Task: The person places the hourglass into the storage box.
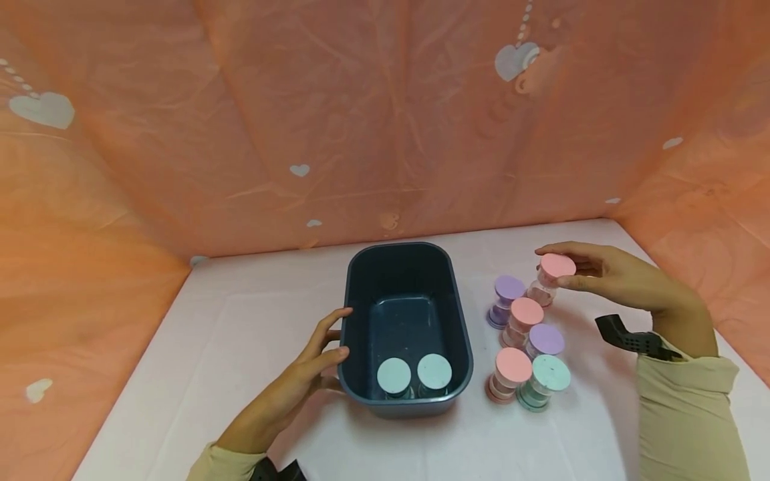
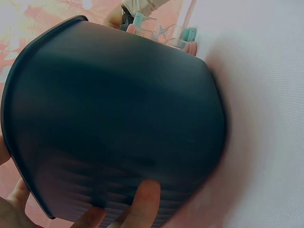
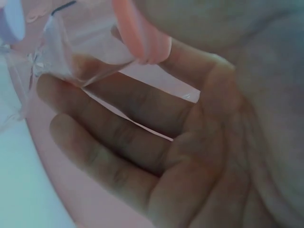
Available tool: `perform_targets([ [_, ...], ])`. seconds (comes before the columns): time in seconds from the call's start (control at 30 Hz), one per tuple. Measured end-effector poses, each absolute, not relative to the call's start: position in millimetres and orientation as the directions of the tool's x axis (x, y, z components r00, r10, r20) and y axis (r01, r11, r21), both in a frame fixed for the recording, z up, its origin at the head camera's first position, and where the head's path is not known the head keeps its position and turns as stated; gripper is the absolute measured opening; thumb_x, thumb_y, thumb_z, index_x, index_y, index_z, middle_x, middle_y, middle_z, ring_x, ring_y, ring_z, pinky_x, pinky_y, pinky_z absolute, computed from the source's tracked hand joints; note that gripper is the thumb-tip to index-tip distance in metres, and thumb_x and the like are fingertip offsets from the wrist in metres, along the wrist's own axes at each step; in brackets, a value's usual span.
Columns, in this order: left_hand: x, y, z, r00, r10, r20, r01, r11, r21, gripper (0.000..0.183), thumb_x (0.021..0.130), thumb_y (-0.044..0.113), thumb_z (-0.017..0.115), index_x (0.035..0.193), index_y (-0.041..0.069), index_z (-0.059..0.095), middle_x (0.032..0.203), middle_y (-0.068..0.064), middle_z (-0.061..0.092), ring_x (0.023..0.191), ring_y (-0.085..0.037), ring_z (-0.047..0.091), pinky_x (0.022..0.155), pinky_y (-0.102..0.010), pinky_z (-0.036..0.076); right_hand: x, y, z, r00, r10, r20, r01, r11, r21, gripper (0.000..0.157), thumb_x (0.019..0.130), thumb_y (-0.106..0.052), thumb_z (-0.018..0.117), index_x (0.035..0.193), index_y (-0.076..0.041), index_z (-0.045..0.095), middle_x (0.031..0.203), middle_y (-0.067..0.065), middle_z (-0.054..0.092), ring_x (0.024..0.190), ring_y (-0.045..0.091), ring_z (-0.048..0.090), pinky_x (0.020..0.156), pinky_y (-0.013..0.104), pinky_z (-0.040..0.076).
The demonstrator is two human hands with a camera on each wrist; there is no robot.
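An orange sheet (image 1: 373,113) with pale hearts hangs behind the white table (image 1: 240,334) before you. On it stands the dark blue bin (image 1: 400,267); your left hand (image 1: 313,361) grips its left side, fingers spread and slightly bent, some tips at the rim, others against the outer wall. Your right hand (image 1: 613,270), partly closed, pinches a pink-topped hourglass (image 1: 557,265) by its top, right of the bin; I cannot tell whether its base touches the table. Near it stand two purple-topped hourglasses (image 1: 510,287), two more pink ones (image 1: 526,312) and a mint one (image 1: 550,373). Two mint-topped hourglasses (image 1: 394,376) sit at the bin's near end.
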State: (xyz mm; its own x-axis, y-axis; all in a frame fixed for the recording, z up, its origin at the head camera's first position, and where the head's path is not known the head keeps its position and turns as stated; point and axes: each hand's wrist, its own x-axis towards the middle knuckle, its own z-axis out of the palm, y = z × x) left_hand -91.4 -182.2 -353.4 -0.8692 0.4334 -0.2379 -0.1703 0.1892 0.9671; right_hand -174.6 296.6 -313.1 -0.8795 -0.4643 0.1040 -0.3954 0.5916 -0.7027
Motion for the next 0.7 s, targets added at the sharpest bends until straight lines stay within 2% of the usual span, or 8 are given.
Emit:
perform_targets([
  [0.2,-91.7,-180.6,-353.5,-0.871,0.430,-0.236,-0.169,0.190,0.967,0.059,0.100,0.039,0.045,0.153,0.039,0.019,0.150,-0.018,0.019,0.128,-0.045,0.045,0.092,-0.056,0.050,-171.5,296.7,-305.7,-0.815,-0.528,0.240,-0.519,0.480,-0.707,0.050,0.094,0.003,0.060,0.142,-0.008,0.050,0.127,-0.015,0.062,0.112,-0.006,0.060,0.089,0.010,0.047],
  [0.5,-91.5,-180.5,-353.1,-0.874,0.427,-0.231,-0.164,0.189,0.968,0.059,0.101,0.038,0.045,0.153,0.038,0.019,0.150,-0.019,0.019,0.130,-0.046,0.042,0.091,-0.054,0.051,-164.3,293.6,-292.8,-0.762,-0.546,0.349,-0.606,0.411,-0.681,0.053,0.092,0.014,0.054,0.142,-0.002,0.046,0.127,-0.005,0.059,0.114,-0.003,0.061,0.093,0.009,0.046],
  [0.7,-91.6,-181.5,-353.6,-0.871,0.436,-0.226,-0.158,0.187,0.970,0.058,0.101,0.036,0.044,0.154,0.038,0.018,0.150,-0.019,0.018,0.130,-0.045,0.043,0.090,-0.052,0.051,-161.3,292.0,-288.8,-0.750,-0.543,0.377,-0.610,0.346,-0.713,0.052,0.093,0.016,0.050,0.143,0.003,0.043,0.127,-0.005,0.060,0.113,-0.001,0.061,0.095,0.009,0.045],
])
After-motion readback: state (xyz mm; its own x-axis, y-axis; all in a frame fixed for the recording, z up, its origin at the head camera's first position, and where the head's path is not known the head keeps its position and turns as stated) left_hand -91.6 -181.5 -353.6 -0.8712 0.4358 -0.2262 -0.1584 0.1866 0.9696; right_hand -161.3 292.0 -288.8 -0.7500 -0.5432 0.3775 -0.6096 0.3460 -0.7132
